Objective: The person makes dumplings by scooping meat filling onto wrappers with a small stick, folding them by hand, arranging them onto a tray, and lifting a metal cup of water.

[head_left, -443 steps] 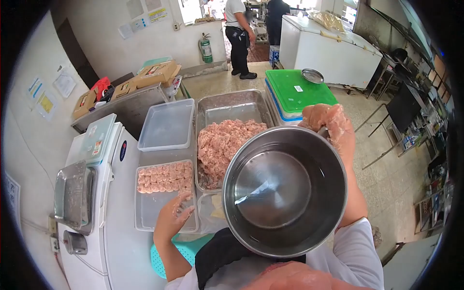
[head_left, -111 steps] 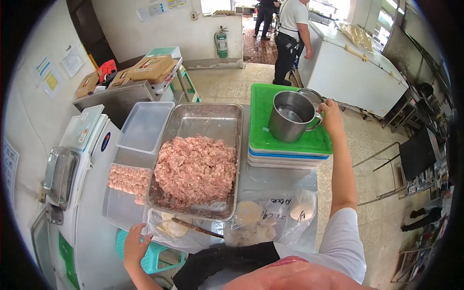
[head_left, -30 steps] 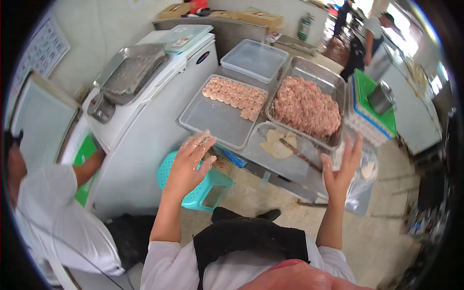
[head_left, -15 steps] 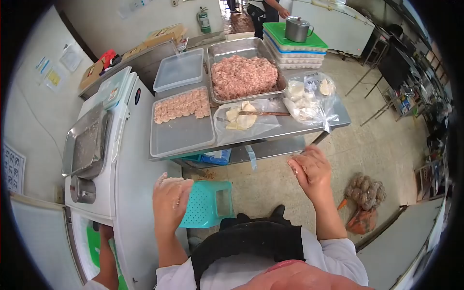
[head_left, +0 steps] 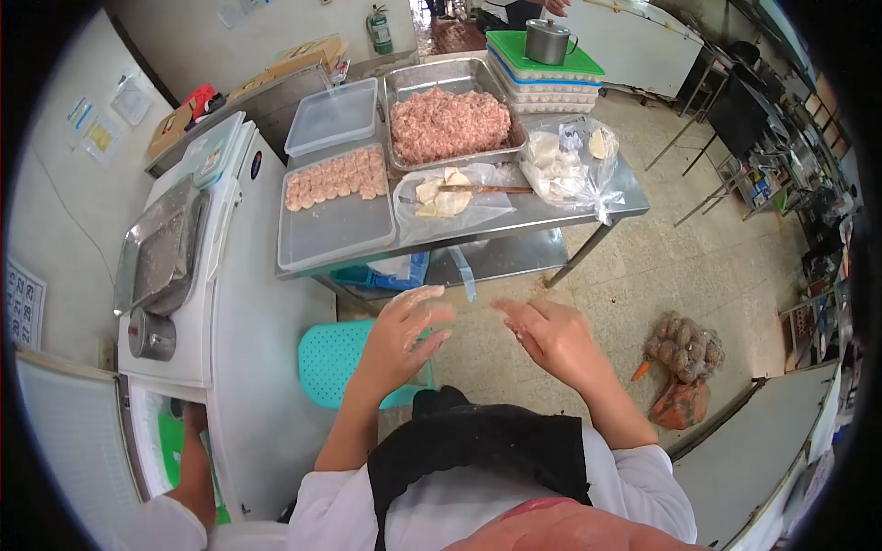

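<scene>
My left hand [head_left: 404,338] is raised in front of the steel table [head_left: 537,225], its thumb and fingers apart, with pale, wet residue on the skin. Facing it from the right, my right hand [head_left: 551,338] is loosely bent with fingers apart and also smeared. Neither hand shows anything in it. Beyond them, a plastic tray [head_left: 335,234] holds rows of shaped meat portions [head_left: 337,179]. A deep metal pan [head_left: 400,87] contains a mound of ground meat [head_left: 450,126]. Round wrappers [head_left: 443,195] lie on plastic with a wooden-handled utensil [head_left: 487,189] across them.
A bag of wrappers [head_left: 570,165] sits at the table's right. Stacked trays [head_left: 542,81] carry a metal pot [head_left: 548,41]. A turquoise stool [head_left: 335,363] stands before me. At left, another person's arm [head_left: 193,468] reaches into a white freezer. Bagged vegetables [head_left: 682,354] lie on the floor.
Both hands have come closer together in front of my body, the left moving right and the right moving left. The view has shifted slightly. The person behind the table has moved partly out of view.
</scene>
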The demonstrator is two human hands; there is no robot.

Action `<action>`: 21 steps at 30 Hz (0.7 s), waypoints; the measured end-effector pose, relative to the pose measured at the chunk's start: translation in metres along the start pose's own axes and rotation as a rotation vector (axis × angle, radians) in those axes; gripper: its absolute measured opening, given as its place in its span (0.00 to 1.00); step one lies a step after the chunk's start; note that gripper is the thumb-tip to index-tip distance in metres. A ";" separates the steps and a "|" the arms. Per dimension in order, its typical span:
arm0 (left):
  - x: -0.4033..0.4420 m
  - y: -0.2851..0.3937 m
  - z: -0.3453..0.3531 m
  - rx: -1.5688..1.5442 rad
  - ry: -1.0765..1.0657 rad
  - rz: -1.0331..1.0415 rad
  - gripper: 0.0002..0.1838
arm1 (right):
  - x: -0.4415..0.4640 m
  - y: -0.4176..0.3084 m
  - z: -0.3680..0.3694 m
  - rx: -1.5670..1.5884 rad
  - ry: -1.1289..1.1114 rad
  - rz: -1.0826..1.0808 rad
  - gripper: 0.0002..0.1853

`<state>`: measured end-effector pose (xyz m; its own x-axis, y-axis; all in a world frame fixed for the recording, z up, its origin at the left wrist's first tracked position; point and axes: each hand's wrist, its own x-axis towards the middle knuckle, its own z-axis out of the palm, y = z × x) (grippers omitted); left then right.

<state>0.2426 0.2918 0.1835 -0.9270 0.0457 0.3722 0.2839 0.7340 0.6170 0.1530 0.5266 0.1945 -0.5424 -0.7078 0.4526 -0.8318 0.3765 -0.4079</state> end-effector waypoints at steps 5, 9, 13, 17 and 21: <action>-0.013 0.025 0.015 0.078 -0.017 -0.005 0.08 | -0.011 -0.016 -0.009 0.121 0.017 -0.004 0.08; -0.034 0.052 0.026 0.164 0.043 -0.036 0.08 | -0.027 -0.011 -0.019 0.067 -0.076 -0.182 0.07; -0.057 0.077 0.037 0.235 0.046 -0.086 0.09 | -0.051 -0.013 -0.015 0.072 -0.110 -0.165 0.08; -0.078 0.097 0.046 0.238 0.004 -0.129 0.10 | -0.073 -0.031 -0.019 0.129 -0.172 -0.055 0.10; -0.091 0.097 0.048 0.199 -0.004 -0.132 0.10 | -0.088 -0.043 -0.023 0.178 -0.108 -0.073 0.13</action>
<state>0.3427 0.3913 0.1759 -0.9541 -0.0570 0.2941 0.1065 0.8530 0.5110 0.2337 0.5866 0.1909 -0.4576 -0.7930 0.4021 -0.8291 0.2171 -0.5152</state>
